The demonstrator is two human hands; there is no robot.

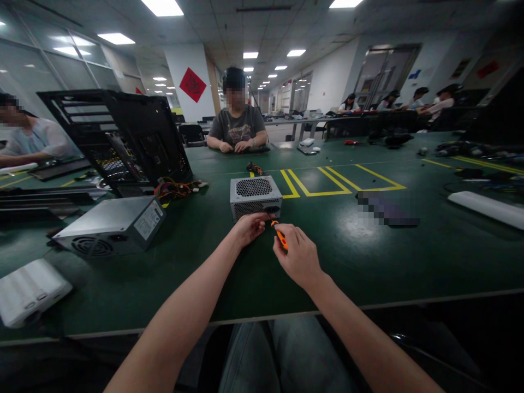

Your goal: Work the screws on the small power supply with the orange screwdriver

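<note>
A grey computer power supply (241, 208) stands on the green table ahead of me, its round fan grille on top and its perforated face with a black socket toward me. My right hand (295, 252) is closed around the orange handle of a screwdriver (281, 239). The dark shaft slants up to the lower part of that face, below the socket. My left hand (249, 229) is at the front of the power supply, fingers curled together beside the screwdriver's tip. Whatever is between those fingertips is too small to make out.
Left stand a second power supply (108, 224), a white power strip (35, 292) and an open black computer case (123, 136) with loose cables. A blurred-out flat object (388, 210) and a long white bar (487, 208) lie right. Across the table sits a person (237, 125).
</note>
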